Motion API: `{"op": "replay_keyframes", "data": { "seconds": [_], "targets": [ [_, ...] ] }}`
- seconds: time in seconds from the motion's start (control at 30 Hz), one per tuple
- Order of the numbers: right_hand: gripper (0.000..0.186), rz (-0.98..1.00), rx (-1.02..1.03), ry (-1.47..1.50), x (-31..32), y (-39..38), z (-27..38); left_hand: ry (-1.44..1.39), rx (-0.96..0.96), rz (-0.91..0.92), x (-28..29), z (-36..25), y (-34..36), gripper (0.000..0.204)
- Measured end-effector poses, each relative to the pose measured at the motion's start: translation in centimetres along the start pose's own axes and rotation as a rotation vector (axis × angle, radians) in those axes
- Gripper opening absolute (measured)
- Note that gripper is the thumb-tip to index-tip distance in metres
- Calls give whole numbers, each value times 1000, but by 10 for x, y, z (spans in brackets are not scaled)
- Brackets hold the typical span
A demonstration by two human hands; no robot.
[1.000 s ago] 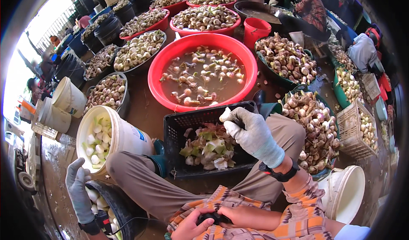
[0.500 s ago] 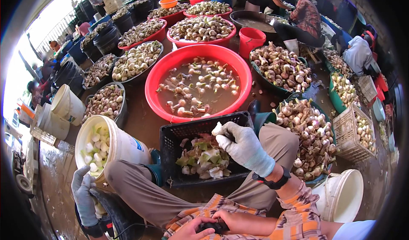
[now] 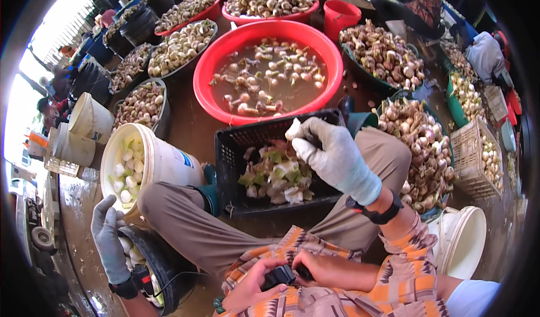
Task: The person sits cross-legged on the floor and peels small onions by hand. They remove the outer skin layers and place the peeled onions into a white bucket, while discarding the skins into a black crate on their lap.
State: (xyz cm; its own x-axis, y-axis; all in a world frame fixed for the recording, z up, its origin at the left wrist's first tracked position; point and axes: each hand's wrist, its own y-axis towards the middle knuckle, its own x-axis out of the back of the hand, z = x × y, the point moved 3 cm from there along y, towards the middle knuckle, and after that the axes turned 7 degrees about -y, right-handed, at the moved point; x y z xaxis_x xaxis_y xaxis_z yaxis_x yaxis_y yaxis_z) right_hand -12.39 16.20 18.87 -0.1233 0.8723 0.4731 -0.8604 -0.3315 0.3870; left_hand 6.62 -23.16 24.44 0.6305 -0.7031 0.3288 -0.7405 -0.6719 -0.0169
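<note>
My gloved right hand [image 3: 332,157] pinches a white piece of garlic [image 3: 293,128] above the right side of a black slotted crate [image 3: 226,202], which holds pale green and white peelings [image 3: 274,171]. At the left, my gloved left hand [image 3: 107,241] is raised with slightly bent, separated fingers and nothing visible in them, beside a black bucket [image 3: 169,266] of white bulbs. Above it stands a white bucket [image 3: 169,171] of peeled bulbs. Another person's bare hands [image 3: 253,289] hold small black devices [image 3: 278,275] low in the middle, over plaid cloth.
A red basin [image 3: 208,106] of water with floating garlic lies ahead. Garlic heaps [image 3: 382,55] fill surrounding tubs and a plastic crate [image 3: 469,168] at the right. An empty white bucket [image 3: 467,244] lies at lower right. Co-workers [image 3: 484,61] work in the background.
The view has shifted, so the basins sit higher than half a second ago. My right hand still pinches the white piece. The bare hands now show more of the black device.
</note>
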Motion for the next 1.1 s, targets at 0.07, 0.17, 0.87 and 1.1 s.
{"op": "replay_keyframes", "data": {
  "seconds": [0.07,0.17,0.87,1.1],
  "targets": [
    [7,-17,17,39,1,0,-1,-26,-11,-1,-1,4,0,27],
    [6,-14,21,63,-2,-2,-9,-71,10,21,0,12,3,26],
    [6,5,3,74,-2,-10,-2,-62,38,42,-4,37,5,24],
    [6,38,12,30,6,-15,4,-100,65,47,-8,33,2,24]
  ]
}}
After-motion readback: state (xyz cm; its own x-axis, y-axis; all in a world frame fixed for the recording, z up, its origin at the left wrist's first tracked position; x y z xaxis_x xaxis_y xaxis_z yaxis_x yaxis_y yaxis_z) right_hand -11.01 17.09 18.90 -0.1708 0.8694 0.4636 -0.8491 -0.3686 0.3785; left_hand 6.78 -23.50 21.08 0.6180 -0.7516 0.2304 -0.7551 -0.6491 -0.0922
